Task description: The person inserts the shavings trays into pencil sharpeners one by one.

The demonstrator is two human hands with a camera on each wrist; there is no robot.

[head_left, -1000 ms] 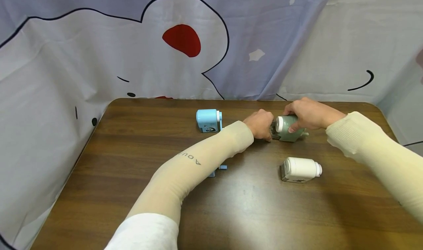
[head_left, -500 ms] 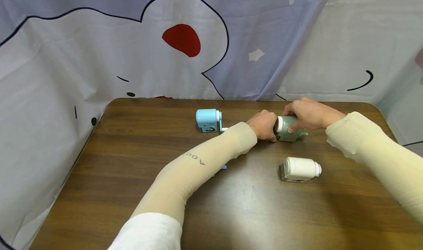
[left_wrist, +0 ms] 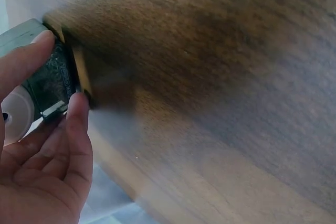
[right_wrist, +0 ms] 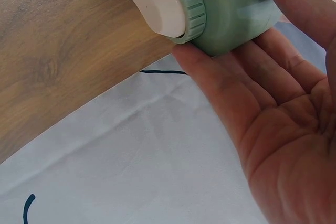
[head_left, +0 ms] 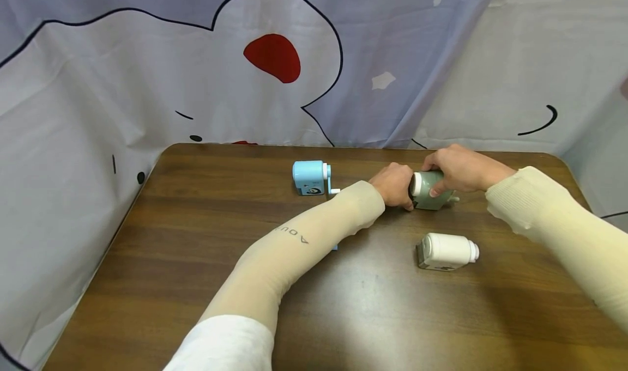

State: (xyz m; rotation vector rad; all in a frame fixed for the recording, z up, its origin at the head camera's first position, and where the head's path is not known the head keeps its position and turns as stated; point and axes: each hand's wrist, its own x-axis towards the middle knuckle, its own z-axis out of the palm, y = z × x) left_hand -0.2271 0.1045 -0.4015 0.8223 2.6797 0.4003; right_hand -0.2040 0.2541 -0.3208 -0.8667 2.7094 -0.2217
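A green crank pencil sharpener [head_left: 432, 191] lies near the far edge of the table, to the right. My right hand [head_left: 463, 168] grips its body from above, thumb on the near side and fingers behind. Its pale crank arm [right_wrist: 157, 9] and ribbed collar show in the right wrist view. At the opposite end, my left hand [head_left: 394, 186] pinches the dark see-through shavings drawer [left_wrist: 50, 80] between thumb and fingers. The left wrist view shows that drawer against the green body; how far in it sits is hard to tell.
A blue crank pencil sharpener [head_left: 309, 177] stands left of my left hand. Closer to me lies a cream sharpener [head_left: 447, 251]. A small blue piece [head_left: 335, 247] peeks out from behind my left forearm. Past the wooden table [head_left: 196, 207] hangs a printed curtain [head_left: 147, 77].
My left hand has moved slightly right, toward the green sharpener, and the gap where the drawer showed has closed up. My right hand has held its place.
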